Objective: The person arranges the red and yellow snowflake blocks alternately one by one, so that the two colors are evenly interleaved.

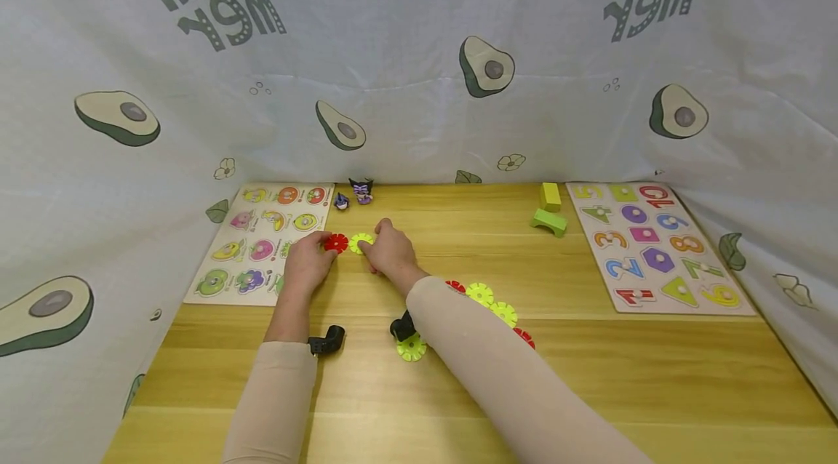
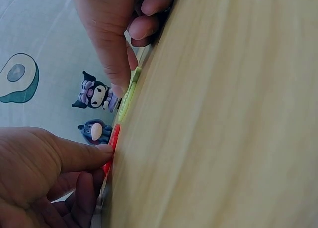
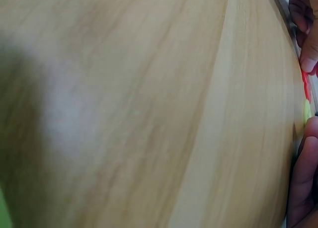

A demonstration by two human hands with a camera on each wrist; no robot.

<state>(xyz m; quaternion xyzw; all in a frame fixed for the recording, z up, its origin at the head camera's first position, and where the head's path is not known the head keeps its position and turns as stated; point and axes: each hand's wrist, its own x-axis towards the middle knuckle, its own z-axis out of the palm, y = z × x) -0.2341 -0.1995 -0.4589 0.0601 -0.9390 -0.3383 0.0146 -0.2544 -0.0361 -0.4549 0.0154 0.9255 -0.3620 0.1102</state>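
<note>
Red gear disc (image 1: 336,243) and yellow-green gear disc (image 1: 360,242) are lying flat on the wooden table (image 1: 458,391), edge to edge, just right of the fruit peg puzzle (image 1: 262,246). Left hand (image 1: 306,264) is pinching the red disc's rim with a fingertip (image 2: 102,151) on top; right hand (image 1: 391,253) is pressing a finger (image 2: 117,64) onto the yellow-green one, other fingers curled underneath. Judging by looks: thin, light, stiff plastic, toothed rims, so probably easy to slide on the smooth wood but awkward to lift flat; best grip is likely across the rim teeth, thumb against finger. Not fragile. More of the same discs (image 1: 491,304) are sitting in a loose row under the right forearm, one yellow-green disc (image 1: 411,348) near the wrist camera. Two small figurines (image 1: 356,191) are standing at the back edge, green blocks (image 1: 548,209) right of centre, number-and-shape puzzle (image 1: 655,246) at far right. Avocado-print cloth (image 1: 419,71) is hanging round three sides. Right wrist view is showing mostly tabletop.
</note>
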